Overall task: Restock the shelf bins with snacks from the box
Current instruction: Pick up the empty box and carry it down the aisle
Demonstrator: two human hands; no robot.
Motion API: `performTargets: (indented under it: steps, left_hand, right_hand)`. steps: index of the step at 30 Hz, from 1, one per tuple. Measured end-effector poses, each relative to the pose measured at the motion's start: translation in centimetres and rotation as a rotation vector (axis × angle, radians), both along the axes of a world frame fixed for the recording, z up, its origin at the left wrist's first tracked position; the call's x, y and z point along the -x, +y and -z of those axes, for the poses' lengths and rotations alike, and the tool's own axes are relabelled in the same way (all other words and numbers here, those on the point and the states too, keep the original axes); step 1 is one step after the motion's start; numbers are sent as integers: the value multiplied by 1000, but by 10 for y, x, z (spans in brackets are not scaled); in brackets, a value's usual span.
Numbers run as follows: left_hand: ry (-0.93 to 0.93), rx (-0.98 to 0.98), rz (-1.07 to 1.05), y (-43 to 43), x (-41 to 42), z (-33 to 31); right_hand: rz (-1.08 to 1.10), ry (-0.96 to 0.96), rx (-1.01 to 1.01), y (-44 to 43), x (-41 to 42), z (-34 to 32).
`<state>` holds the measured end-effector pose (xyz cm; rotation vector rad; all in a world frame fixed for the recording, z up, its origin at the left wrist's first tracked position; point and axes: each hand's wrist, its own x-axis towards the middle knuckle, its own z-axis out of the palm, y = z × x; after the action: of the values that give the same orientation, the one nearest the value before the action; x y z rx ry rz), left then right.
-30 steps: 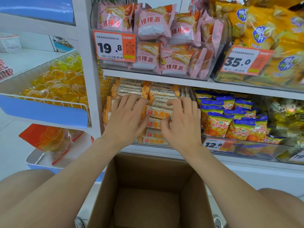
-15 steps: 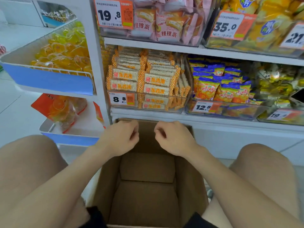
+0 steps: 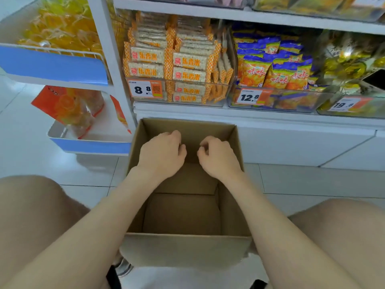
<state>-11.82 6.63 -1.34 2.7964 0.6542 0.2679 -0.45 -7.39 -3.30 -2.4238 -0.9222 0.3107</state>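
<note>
An open brown cardboard box [image 3: 187, 249] stands on the floor between my knees; I see nothing inside it. My left hand [image 3: 161, 154] and my right hand [image 3: 217, 156] hover side by side over the far part of the box, fingers loosely curled, holding nothing. Just above, on the lowest shelf, a clear bin [image 3: 179, 102] is stacked full of orange-and-white rice cracker packs [image 3: 188, 62] behind an 8.8 price tag [image 3: 145, 88].
To the right sit a bin of blue-and-orange snack bags [image 3: 273, 74] tagged 12.8 and a bin of gold-wrapped sweets [image 3: 350, 63]. At the left, blue-fronted wire racks hold yellow jelly cups [image 3: 60, 28] and orange bags [image 3: 68, 107]. White tiled floor [image 3: 312, 180] surrounds the box.
Both hands left the rice cracker packs in the bin, drew back and came down over the box, fingers now curled. The view tilted downward.
</note>
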Motion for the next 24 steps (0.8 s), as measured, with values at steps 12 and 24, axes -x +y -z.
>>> performTargets:
  steps: [12,24]
  left_hand:
    - [173,-11,-235,-14,79,31]
    - [233,179,-463,26,64,93]
  right_hand:
    - [94,-148,122,-78,47,1]
    - [471,71,325,-67,10,70]
